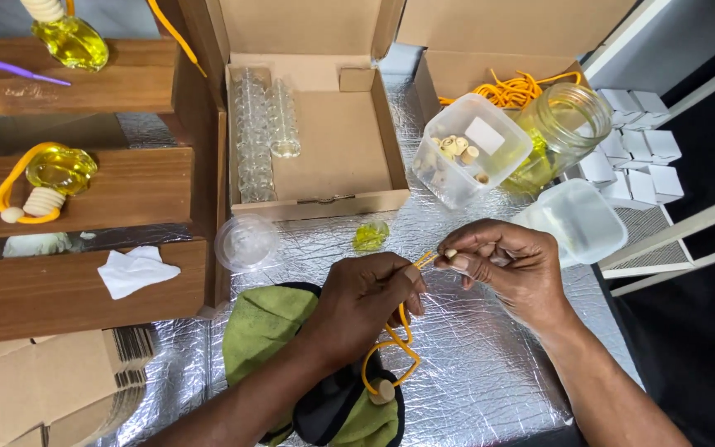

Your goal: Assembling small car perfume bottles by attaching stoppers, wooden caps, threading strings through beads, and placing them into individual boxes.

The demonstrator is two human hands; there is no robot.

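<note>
While both hands pinch the yellow cord [399, 348] | left hand [366, 302] grips cord | right hand [502, 265] holds, seemingly, a wooden cap [451, 253]

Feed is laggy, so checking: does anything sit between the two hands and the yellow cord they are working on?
Nothing visible. The left hand pinches the yellow cord and the right hand holds its tip; the loop hangs over the green cloth.

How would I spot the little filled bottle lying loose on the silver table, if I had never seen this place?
Start at the open flat cardboard box in the middle of the silver foil table. Just in front of its near wall, right of the clear round lid, lies the small bottle. Unlike the empty clear bottles lined up inside the box, it is filled with yellow-green liquid and lies alone on the foil.
</note>
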